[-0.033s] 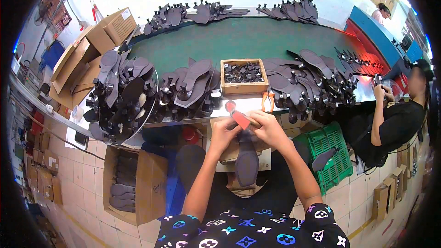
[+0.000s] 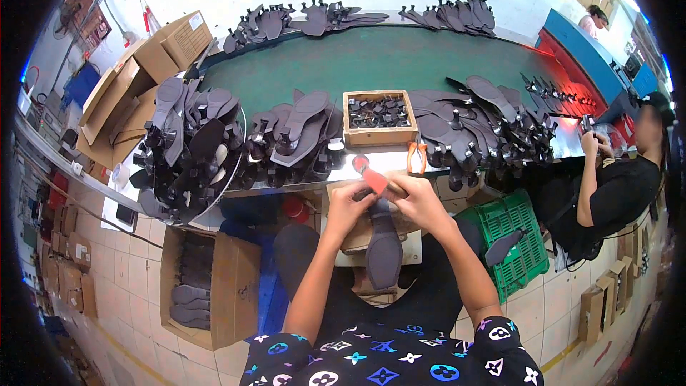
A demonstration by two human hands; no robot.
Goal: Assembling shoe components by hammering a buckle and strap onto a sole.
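Note:
A dark grey shoe sole (image 2: 384, 257) lies lengthwise in front of me, its wide toe end toward my body. My left hand (image 2: 346, 206) is closed at the sole's far, heel end, its fingertips pinched together there; what exactly they grip is hidden. My right hand (image 2: 416, 199) is closed round the handle of a hammer with a red head (image 2: 376, 181). The hammer's head hangs over the heel end, between my two hands. Under the sole is a work stand (image 2: 411, 249), mostly covered by the sole and my hands.
Beyond my hands, a wooden box (image 2: 380, 137) of small black parts and orange-handled pliers (image 2: 416, 158) sit on the bench edge. Heeled soles (image 2: 304, 125) are piled along the green belt (image 2: 321, 57). A carton (image 2: 236, 293) stands left, a green crate (image 2: 511, 243) right. A co-worker (image 2: 614, 186) sits at right.
The hammer's head has shifted very slightly over the heel end. Both hands keep nearly the same place and grip.

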